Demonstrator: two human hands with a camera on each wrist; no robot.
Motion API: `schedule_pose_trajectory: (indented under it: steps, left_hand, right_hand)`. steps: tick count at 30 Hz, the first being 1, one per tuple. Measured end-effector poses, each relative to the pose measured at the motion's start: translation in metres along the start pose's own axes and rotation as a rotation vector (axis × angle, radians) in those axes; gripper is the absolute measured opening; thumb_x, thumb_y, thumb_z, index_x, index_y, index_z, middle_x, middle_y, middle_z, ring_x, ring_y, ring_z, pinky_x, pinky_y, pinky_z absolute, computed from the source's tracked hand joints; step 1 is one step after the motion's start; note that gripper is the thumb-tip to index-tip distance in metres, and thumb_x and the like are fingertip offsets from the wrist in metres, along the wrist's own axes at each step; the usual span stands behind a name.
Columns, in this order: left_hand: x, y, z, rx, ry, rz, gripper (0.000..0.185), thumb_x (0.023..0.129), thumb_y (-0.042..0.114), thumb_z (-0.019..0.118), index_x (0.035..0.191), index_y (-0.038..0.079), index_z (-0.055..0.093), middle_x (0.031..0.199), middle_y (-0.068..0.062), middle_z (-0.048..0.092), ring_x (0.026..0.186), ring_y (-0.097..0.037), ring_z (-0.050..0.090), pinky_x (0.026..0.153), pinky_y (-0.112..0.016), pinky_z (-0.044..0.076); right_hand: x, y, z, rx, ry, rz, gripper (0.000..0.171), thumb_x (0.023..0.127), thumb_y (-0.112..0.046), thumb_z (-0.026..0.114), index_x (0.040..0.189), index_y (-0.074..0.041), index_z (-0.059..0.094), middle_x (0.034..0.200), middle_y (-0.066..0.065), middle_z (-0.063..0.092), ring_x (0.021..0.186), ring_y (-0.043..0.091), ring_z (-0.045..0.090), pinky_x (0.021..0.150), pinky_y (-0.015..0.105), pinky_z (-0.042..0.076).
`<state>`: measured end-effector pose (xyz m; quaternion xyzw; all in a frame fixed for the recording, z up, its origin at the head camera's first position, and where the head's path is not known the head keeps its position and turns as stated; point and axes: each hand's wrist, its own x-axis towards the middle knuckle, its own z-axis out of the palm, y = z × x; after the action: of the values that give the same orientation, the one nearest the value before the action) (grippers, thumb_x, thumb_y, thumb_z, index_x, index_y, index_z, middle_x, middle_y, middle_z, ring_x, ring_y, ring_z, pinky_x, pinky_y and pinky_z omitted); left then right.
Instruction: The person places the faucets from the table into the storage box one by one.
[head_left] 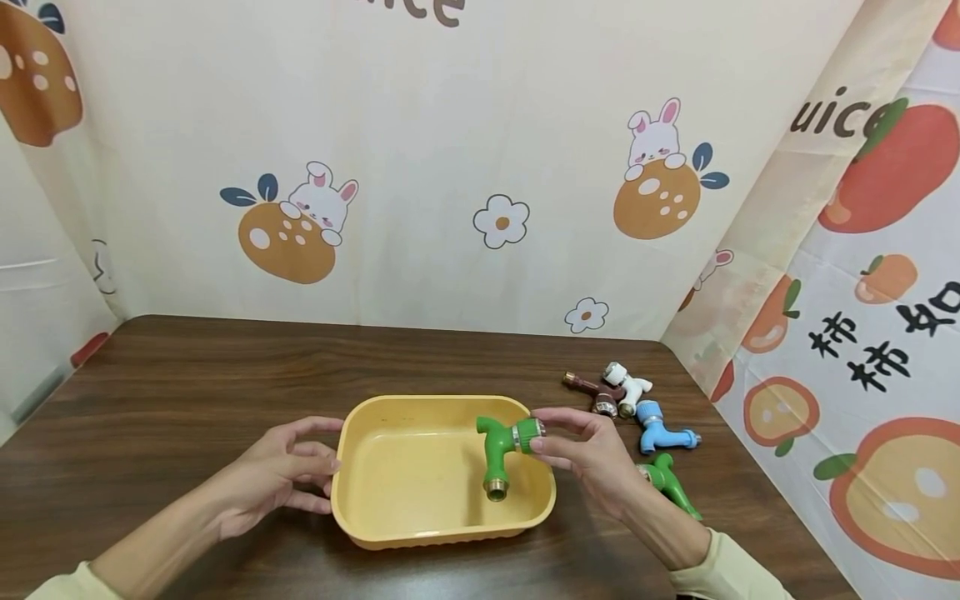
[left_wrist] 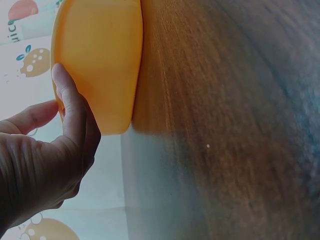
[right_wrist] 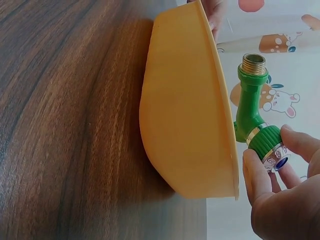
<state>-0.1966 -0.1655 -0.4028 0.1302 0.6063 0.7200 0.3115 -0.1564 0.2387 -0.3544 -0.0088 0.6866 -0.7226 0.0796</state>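
A yellow plastic basin stands on the table. At its left side my left hand touches the rim and outer wall, thumb spread away from the other fingers. The left wrist view shows that hand with its fingertips right at the rim. My right hand pinches a green faucet by its ridged knob, over the basin's right part. In the right wrist view, the faucet has its brass threaded end upward, and thumb and fingers of the right hand are round the knob.
Right of the basin lie more faucets: a brown one, a white one, a light blue one and another green one, partly hidden behind my right wrist. A printed curtain hangs behind the dark wooden table.
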Motion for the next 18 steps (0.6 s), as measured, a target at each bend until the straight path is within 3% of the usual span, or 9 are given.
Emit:
schedule_pose_trajectory:
  steps: [18]
  left_hand:
    - [-0.0013, -0.0002, 0.0002, -0.003, 0.000, -0.003, 0.075, 0.099, 0.004, 0.064, 0.155, -0.009, 0.015, 0.098, -0.007, 0.067, 0.085, -0.020, 0.066, 0.079, -0.041, 0.065]
  right_hand:
    - [0.0017, 0.0018, 0.0075, 0.017, 0.011, 0.016, 0.031, 0.089, 0.010, 0.072, 0.116, -0.005, 0.075, 0.116, 0.006, 0.069, 0.095, 0.016, 0.074, 0.094, 0.036, 0.060]
